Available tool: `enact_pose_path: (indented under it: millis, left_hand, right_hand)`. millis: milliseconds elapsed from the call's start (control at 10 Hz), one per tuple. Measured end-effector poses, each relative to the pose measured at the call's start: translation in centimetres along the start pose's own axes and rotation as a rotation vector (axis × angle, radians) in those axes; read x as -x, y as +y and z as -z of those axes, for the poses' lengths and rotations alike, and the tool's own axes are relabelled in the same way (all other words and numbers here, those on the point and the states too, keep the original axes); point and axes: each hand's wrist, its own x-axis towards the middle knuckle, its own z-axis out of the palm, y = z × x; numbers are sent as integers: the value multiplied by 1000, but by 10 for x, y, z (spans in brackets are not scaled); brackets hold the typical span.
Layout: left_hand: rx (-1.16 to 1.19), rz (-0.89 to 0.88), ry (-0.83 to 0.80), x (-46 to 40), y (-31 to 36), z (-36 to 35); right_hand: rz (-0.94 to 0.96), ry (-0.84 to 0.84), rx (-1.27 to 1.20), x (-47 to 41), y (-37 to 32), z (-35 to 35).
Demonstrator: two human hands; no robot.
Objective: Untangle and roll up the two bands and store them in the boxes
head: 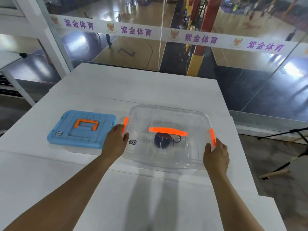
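On white worktop, clear plastic box with orange handle holds dark rolled band; blue-lidded box sits shut beside. Left hand, right hand grasp lid ends at orange latches. Press both evenly until seated.

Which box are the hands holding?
The clear box, gripped at its orange side clips by the left hand and right hand. The blue-lidded box sits untouched.

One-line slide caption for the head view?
Both hands grip the clear box holding a rolled band.
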Motion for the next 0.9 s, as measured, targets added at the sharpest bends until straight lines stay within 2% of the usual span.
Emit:
enact_pose_path:
  millis: [100,400,700,900]
  left_hand:
    - [-99,-75,-9,8,3,14]
    - [-127,-282,54,42,13,97]
    - [-132,-391,113,79,-15,191]
    - [-118,-440,191,102,-42,228]
  right_hand:
    - [155,-15,23,16,-23,2]
    - [504,-55,-98,96,-125,20]
    - [608,-39,-61,183,-211,43]
    - [581,-32,-31,229,-229,56]
